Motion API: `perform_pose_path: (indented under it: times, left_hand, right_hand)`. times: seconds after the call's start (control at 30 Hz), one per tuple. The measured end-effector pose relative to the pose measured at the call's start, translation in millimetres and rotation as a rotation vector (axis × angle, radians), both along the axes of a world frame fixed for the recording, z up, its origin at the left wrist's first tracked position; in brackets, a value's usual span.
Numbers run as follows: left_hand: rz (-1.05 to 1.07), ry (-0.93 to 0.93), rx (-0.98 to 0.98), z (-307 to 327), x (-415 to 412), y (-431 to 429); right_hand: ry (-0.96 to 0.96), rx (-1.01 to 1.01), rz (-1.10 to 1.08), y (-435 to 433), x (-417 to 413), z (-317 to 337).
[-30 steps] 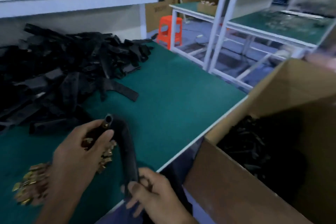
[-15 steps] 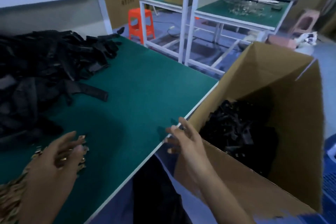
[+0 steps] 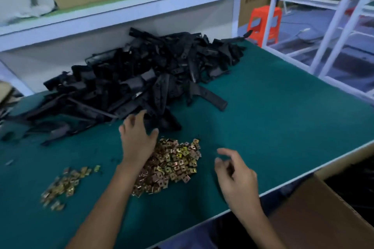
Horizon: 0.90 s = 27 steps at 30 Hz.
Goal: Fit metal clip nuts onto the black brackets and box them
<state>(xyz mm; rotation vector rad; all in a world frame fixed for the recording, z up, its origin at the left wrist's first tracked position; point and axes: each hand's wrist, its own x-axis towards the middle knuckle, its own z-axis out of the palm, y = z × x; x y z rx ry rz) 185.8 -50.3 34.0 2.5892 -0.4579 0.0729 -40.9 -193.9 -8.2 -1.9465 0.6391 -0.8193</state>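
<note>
My left grip (image 3: 137, 137), released, hovers at black brackets (image 3: 153, 79) heaped behind the gold clip nuts (image 3: 174, 163); right grip (image 3: 235, 174), released, beside them.

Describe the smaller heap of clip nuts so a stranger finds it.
On the green-topped workbench, in front of the heap of black plastic brackets, lie two patches of brass-coloured metal clip nuts. It is the thin, loose scatter at the left, not the dense mound beside the left hand.

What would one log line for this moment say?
left hand: open, at black bracket pile | right hand: open, empty, above table | clip nut heap: between hands
</note>
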Motion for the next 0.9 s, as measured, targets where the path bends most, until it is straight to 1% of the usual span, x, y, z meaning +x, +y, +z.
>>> perform_pose_path:
  times: [0.07, 0.1, 0.17, 0.23, 0.27, 0.33, 0.43, 0.5, 0.53, 0.6, 0.63, 0.7, 0.77, 0.8, 0.83, 0.9]
  left_hand:
    - [-0.079, -0.018, 0.192, -4.9, 17.7, -0.9]
    - [-0.108, -0.011, 0.249, -6.9, 25.2, -0.6]
    - [-0.136, -0.05, 0.283, -9.0, 36.2, 2.4]
    - [-0.148, -0.152, 0.289, -10.3, 41.3, 9.4]
    - [-0.157, -0.192, 0.265, -9.6, 41.9, 14.0]
    - [-0.174, -0.232, 0.143, -2.6, 39.5, 22.3]
    - [-0.149, -0.228, -0.068, 22.0, 24.5, 25.9]
    - [-0.146, -0.16, -0.21, 43.5, -0.6, 23.4]
    - [-0.176, -0.093, -0.299, 55.6, -20.2, 19.8]
    - [-0.307, 0.076, -0.436, 70.5, -66.3, 8.6]
    - [-0.378, 0.141, -0.454, 70.3, -87.2, 1.6]
    - [-0.514, 0.198, -0.38, 60.5, -120.1, -9.9]
    - [-0.647, 0.164, -0.258, 48.6, -130.1, -13.9]
    - [-0.686, 0.154, -0.242, 42.0, -125.0, -12.4]
    - [-0.676, 0.168, -0.251, 36.9, -115.1, -9.4]
    - [-0.518, 0.137, -0.242, 25.5, -86.7, -1.3]
  right_hand:
    - [0.041, -0.003, 0.023, 2.4, 2.4, 3.2]
    - [0.059, -0.006, 0.025, 3.5, 3.4, 4.4]
    - [0.076, -0.013, 0.014, 3.7, 3.9, 5.4]
    - [0.083, -0.017, 0.004, 2.9, 3.5, 5.4]
    - [0.088, -0.018, 0.006, 2.8, 3.2, 5.5]
    - [0.092, -0.013, 0.011, 2.9, 3.6, 6.3]
    - [0.075, -0.019, 0.011, 3.1, 5.4, 5.2]
    - [0.052, 0.003, 0.035, 4.3, 6.0, 3.6]
    - [0.042, 0.023, 0.058, 4.6, 6.7, 3.3]
    - [0.034, 0.082, 0.132, 5.7, 9.9, 4.4]
    - [0.024, 0.125, 0.179, 6.9, 12.2, 5.3]
    - [-0.034, 0.208, 0.265, 10.2, 16.8, 5.1]
    - [-0.096, 0.227, 0.292, 11.7, 20.2, -0.9]
    - [-0.115, 0.225, 0.27, 12.8, 21.0, -1.3]
    - [-0.132, 0.245, 0.235, 13.5, 21.5, -1.1]
    - [-0.14, 0.245, 0.156, 12.7, 22.1, 2.2]
